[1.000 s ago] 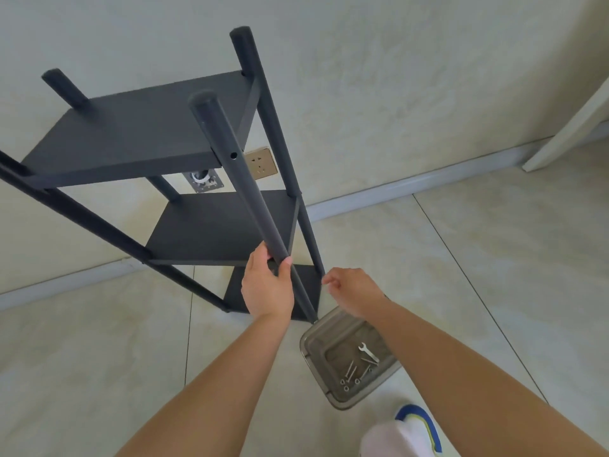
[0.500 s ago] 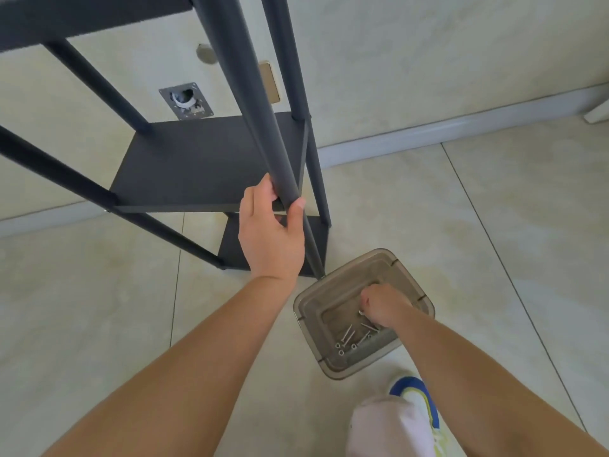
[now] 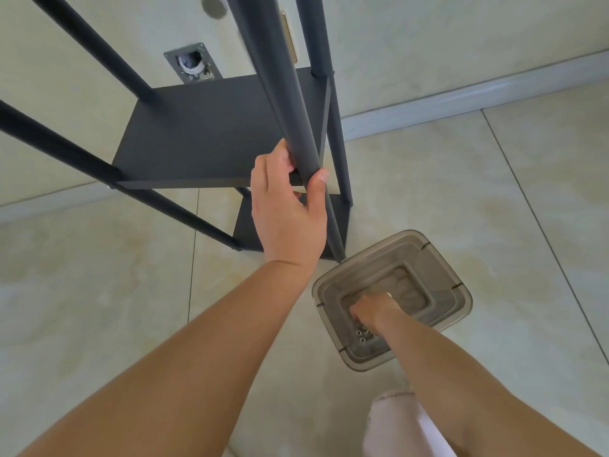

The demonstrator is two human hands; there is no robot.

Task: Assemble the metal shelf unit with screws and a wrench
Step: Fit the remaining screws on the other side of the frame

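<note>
1. Gripping the near front post [image 3: 290, 103] of the dark grey metal shelf unit [image 3: 211, 133], the left hand [image 3: 288, 206] has its fingers curled round the far side of the tube and its thumb pressed on the near side, level with the front edge of the middle shelf board.
2. The shelf unit stands on the pale tiled floor [image 3: 99, 291] close to the wall, its four round posts running up out of the top of the view; a lower shelf board [image 3: 250, 229] shows beneath the hand.
3. The right hand [image 3: 370, 310] is down inside a clear plastic container [image 3: 458, 291] that sits on the floor just beside the foot of the near post.
4. Its fingers are bent downward toward the container's bottom, but whether they pinch anything I cannot tell, since the back of the hand hides the fingertips.
5. A few screws [image 3: 362, 336] lie in the near corner of the container, just beside the right wrist; their round heads face up.
6. A small bright bit of metal shows at the far edge of the right hand's knuckles; it is too small to name.
7. On the wall behind the shelf is a grey metal wall plate [image 3: 192, 62] with a round opening, and a grey skirting board [image 3: 461, 100] runs along the foot of the wall.
8. A white shoe [image 3: 392, 423] shows at the bottom edge, under the right forearm.
</note>
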